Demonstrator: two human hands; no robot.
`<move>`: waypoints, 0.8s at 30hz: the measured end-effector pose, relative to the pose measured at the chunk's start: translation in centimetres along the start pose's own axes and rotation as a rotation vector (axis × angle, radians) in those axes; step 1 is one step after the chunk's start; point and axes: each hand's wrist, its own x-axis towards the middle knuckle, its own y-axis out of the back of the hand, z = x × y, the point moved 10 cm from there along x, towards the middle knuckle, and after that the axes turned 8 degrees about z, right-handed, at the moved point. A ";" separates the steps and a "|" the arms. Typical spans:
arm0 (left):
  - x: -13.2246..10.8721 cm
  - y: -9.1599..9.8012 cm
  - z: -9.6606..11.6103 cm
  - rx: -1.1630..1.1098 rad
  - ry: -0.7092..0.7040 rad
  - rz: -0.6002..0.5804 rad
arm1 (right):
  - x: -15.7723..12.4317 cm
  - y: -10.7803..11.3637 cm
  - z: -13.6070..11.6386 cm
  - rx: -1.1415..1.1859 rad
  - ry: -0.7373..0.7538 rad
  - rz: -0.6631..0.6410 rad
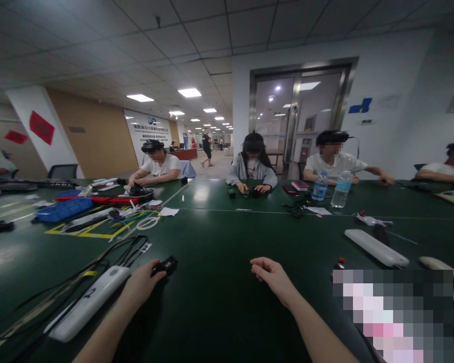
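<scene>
My left hand is closed round a small black object with shiny parts, low over the green table at left of centre. Its exact kind cannot be made out. A white power strip marked 2 lies just left of my left wrist, with black cables running past it. My right hand is at right of centre, fingers curled together, thumb tucked close beneath them. Nothing shows in it, and it is apart from the left hand.
Blue trays, loose wires and a white cable coil lie at left. A second white power strip lies at right. Two water bottles stand farther back. Several people wearing headsets sit round the green table. A pixelated patch hides the lower right.
</scene>
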 end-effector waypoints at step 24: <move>-6.1 -7.8 19.6 -0.510 -0.559 -0.276 | -0.1 0.6 -0.4 0.099 -0.001 0.065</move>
